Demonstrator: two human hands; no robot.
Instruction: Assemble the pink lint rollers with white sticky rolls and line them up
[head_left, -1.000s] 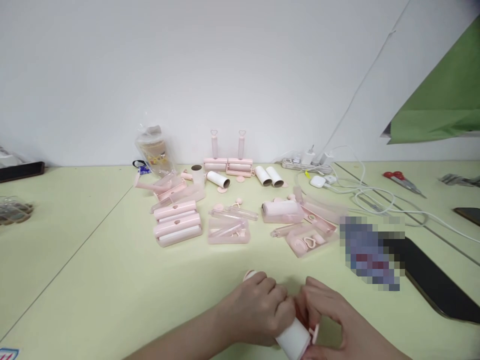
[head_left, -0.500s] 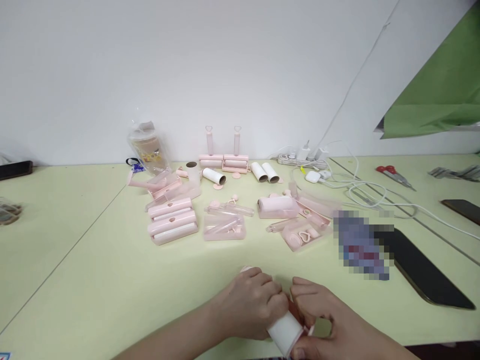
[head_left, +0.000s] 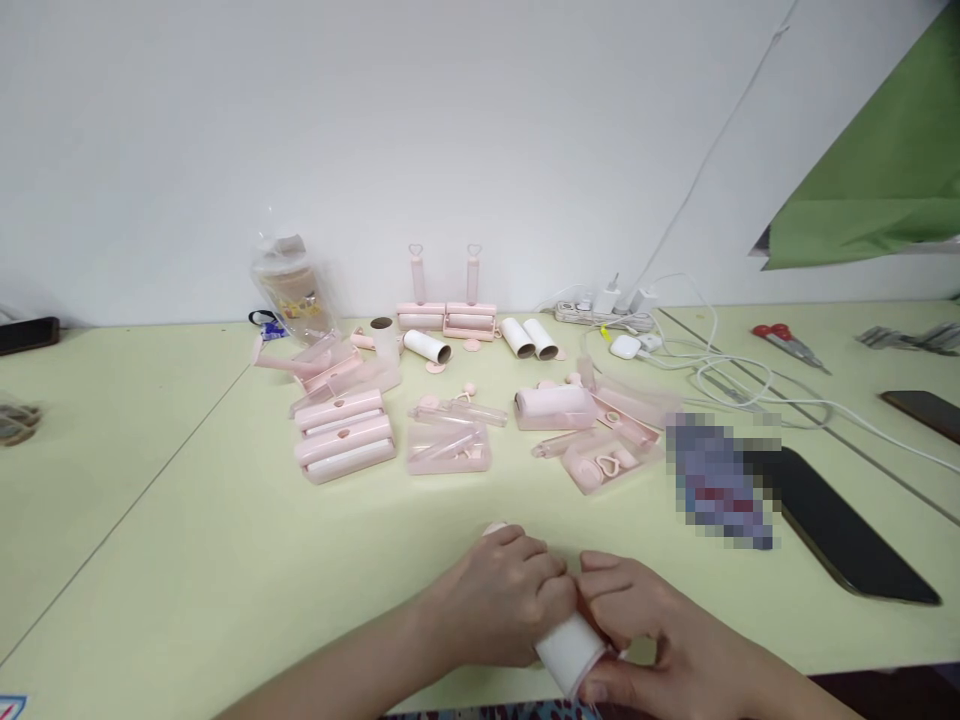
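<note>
Close to the table's front edge, my left hand (head_left: 517, 600) is wrapped round a white lint roller (head_left: 571, 655), covering its middle. One end of the roller shows beyond my left fist, and a pale tip sticks out above the knuckles. My right hand (head_left: 645, 630) grips the near right end, thumb below and fingers curled above. Between the two hands a bit of pink holder can be seen, mostly hidden by fingers. Straight ahead lie a clear pink case (head_left: 448, 448) with small parts and a pink case with a heart-shaped ring (head_left: 609, 466).
Pink lint rollers (head_left: 346, 450) lie at left, and white paper rolls (head_left: 529, 340) sit farther back. Two assembled rollers (head_left: 446, 318) lean on the wall. On the right are a black phone (head_left: 847, 530), white cables (head_left: 750, 390), red-handled scissors (head_left: 787, 345) and a bagged cup (head_left: 296, 290) at back left.
The view has shifted slightly. Both hands keep their hold on the lint roller, whose near end sits a little higher in the picture. The other items have not moved on the table.
</note>
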